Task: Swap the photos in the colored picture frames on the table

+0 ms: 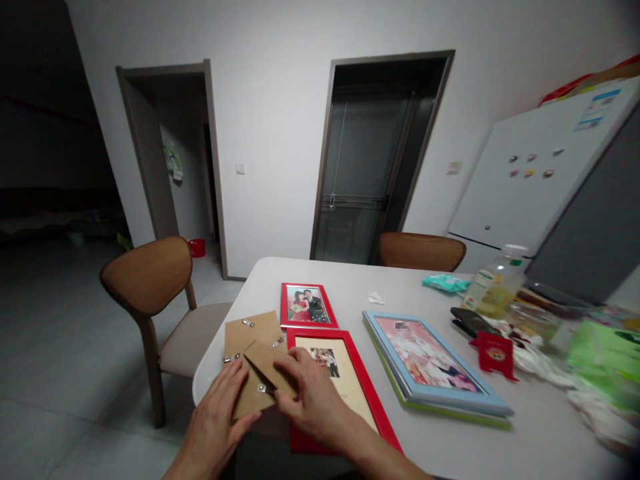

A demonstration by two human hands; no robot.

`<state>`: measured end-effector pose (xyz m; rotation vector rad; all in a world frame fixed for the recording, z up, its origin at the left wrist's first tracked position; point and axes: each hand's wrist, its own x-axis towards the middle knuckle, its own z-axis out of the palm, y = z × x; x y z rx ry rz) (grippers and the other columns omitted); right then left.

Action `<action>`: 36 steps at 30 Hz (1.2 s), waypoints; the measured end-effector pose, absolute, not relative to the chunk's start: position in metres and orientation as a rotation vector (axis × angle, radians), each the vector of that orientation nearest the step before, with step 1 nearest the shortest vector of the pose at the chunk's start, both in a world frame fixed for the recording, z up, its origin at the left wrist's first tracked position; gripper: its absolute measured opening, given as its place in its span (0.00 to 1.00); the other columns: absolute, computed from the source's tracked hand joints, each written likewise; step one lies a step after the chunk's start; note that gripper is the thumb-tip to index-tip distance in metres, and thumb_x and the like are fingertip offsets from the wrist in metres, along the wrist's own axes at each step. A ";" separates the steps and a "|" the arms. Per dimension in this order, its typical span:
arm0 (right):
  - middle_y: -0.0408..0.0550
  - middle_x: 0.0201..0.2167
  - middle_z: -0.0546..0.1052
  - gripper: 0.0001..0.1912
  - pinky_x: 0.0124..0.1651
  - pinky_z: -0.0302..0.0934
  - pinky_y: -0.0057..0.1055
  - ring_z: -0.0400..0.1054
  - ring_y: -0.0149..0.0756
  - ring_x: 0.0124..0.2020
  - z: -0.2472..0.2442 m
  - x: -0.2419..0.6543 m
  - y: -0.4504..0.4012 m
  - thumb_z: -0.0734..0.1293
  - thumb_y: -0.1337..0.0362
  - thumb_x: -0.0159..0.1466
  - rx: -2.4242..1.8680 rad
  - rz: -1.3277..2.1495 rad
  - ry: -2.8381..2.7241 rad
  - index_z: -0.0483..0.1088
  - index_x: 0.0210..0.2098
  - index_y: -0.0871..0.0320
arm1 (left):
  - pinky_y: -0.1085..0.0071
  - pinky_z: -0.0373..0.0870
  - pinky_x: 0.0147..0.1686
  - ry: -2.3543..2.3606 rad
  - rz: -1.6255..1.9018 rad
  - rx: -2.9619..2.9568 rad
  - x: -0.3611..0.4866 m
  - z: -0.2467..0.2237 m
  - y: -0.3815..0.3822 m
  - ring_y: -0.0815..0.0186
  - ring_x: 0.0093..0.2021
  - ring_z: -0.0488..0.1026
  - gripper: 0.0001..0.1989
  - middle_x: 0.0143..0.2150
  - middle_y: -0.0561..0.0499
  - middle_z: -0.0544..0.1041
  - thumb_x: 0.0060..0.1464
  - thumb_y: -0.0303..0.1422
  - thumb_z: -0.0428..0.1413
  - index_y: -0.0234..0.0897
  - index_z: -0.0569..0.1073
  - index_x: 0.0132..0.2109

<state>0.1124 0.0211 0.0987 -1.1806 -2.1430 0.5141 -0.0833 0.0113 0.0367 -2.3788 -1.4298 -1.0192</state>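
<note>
A brown backing board (253, 322) with small metal clips lies at the table's left edge. My left hand (216, 411) rests on its lower left part, fingers spread. In my right hand (314, 400), a folded brown flap (273, 363) is pinched between thumb and fingers, raised at an angle over the board. Under my right forearm lies a large red frame (367, 390) with a cream mat and a small photo (325, 360). Beyond it, a smaller red frame (307, 305) shows a picture of a couple.
A stack of frames, light blue on top (435, 360), sits to the right. Farther right are a bottle (495, 283), a red packet (495, 355), a green bag (607, 360) and crumpled tissues. Chairs stand at the left (150, 277) and far side (423, 251).
</note>
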 end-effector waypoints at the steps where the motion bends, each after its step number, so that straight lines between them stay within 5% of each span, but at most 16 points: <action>1: 0.48 0.39 0.64 0.16 0.43 0.55 0.31 0.60 0.34 0.40 0.105 0.123 0.018 0.62 0.67 0.50 -1.190 0.503 -2.140 0.66 0.40 0.56 | 0.61 0.66 0.46 -1.416 -1.007 -2.399 -0.074 0.044 0.010 0.58 0.51 0.64 0.25 0.52 0.43 0.66 0.45 0.36 0.55 0.37 0.60 0.52; 14: 0.53 0.43 0.67 0.19 0.49 0.54 0.36 0.62 0.40 0.45 0.069 0.222 -0.014 0.60 0.62 0.51 -1.641 0.464 -2.048 0.68 0.42 0.57 | 0.58 0.60 0.51 -1.523 -0.654 -2.940 0.030 0.037 0.002 0.53 0.54 0.59 0.28 0.54 0.38 0.63 0.41 0.34 0.59 0.31 0.62 0.51; 24: 0.53 0.39 0.69 0.19 0.46 0.56 0.32 0.64 0.38 0.41 0.055 0.217 -0.002 0.59 0.62 0.52 -1.662 0.339 -2.046 0.69 0.41 0.61 | 0.65 0.54 0.55 -1.588 -0.607 -3.058 0.027 0.051 0.022 0.61 0.55 0.58 0.22 0.55 0.43 0.63 0.45 0.27 0.52 0.32 0.63 0.50; 32: 0.51 0.36 0.69 0.17 0.44 0.57 0.32 0.64 0.38 0.39 0.062 0.222 -0.011 0.59 0.62 0.51 -1.709 0.270 -1.983 0.69 0.39 0.58 | 0.52 0.49 0.55 -1.534 -0.630 -3.164 0.029 0.042 0.014 0.52 0.58 0.49 0.41 0.59 0.36 0.52 0.34 0.48 0.59 0.32 0.57 0.54; 36: 0.50 0.33 0.68 0.15 0.41 0.58 0.31 0.64 0.37 0.35 0.062 0.219 -0.009 0.59 0.63 0.51 -1.753 0.299 -2.023 0.70 0.37 0.57 | 0.52 0.48 0.55 -1.553 -0.562 -3.145 0.023 0.039 0.016 0.52 0.59 0.48 0.45 0.59 0.35 0.51 0.30 0.49 0.61 0.32 0.56 0.55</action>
